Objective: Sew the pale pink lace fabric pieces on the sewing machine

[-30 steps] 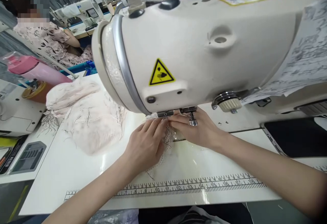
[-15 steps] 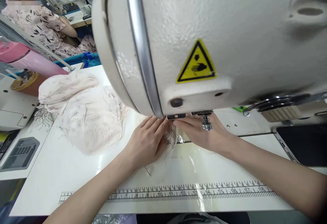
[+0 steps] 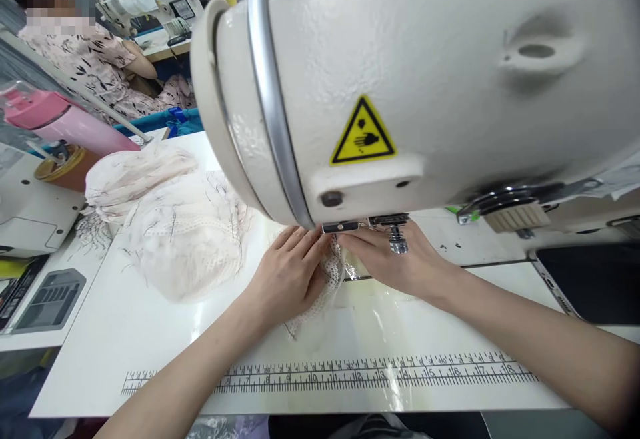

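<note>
My left hand [image 3: 287, 269] lies over a strip of pale lace fabric [image 3: 333, 269], fingers stretched forward and thumb along its side. Its fingertips come close below the sewing machine head [image 3: 400, 92]. From the other side, my right hand [image 3: 385, 252] reaches in with thumb and fingers close together at the lace's edge. The metal thread tension knob [image 3: 399, 242] and the machine head hide part of that hand. Needle and presser foot are out of sight. The lace's loose corner points toward me on the white table [image 3: 165, 339].
Left of my hands lies a pile of pale fabric pieces [image 3: 185, 239] with dark thread ends. A phone [image 3: 587, 282] rests at right; a printed ruler [image 3: 375, 375] runs along the front. A pink bottle [image 3: 75, 119] stands at left, and a co-worker [image 3: 95, 69] sits beyond.
The view has shifted slightly, so the machine head looks lower and shows more of its top. Both hands and the lace stay in nearly the same place.
</note>
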`<state>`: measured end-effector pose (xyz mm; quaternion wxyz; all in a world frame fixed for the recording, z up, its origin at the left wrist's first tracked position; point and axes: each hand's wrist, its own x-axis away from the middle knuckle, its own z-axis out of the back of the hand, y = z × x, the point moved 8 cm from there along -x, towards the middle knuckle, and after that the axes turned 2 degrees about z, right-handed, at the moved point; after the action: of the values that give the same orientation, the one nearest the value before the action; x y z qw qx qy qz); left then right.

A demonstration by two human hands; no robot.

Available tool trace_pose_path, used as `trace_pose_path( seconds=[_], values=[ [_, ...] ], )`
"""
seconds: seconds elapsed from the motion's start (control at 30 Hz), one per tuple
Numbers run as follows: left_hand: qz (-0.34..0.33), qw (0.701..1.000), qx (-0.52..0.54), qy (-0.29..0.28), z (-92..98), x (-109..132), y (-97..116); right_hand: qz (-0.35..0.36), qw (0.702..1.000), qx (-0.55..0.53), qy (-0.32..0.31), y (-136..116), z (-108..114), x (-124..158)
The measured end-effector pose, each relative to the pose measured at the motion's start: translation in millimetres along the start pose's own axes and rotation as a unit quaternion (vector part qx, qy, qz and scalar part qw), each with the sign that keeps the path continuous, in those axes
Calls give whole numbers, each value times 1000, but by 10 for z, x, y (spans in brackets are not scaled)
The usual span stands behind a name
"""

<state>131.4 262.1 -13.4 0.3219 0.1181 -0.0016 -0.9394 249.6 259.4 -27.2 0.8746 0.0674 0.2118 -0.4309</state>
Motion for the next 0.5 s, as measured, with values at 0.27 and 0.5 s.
trace_pose_path(
  seconds=[0.27, 0.5],
  values=[
    [7, 1000, 5, 2, -6, -7, -10, 40, 999, 34, -1, -52, 114, -82],
    [13, 1000, -2, -4, -31, 5, -31, 63, 995, 32, 71, -101, 272, -136]
  ],
)
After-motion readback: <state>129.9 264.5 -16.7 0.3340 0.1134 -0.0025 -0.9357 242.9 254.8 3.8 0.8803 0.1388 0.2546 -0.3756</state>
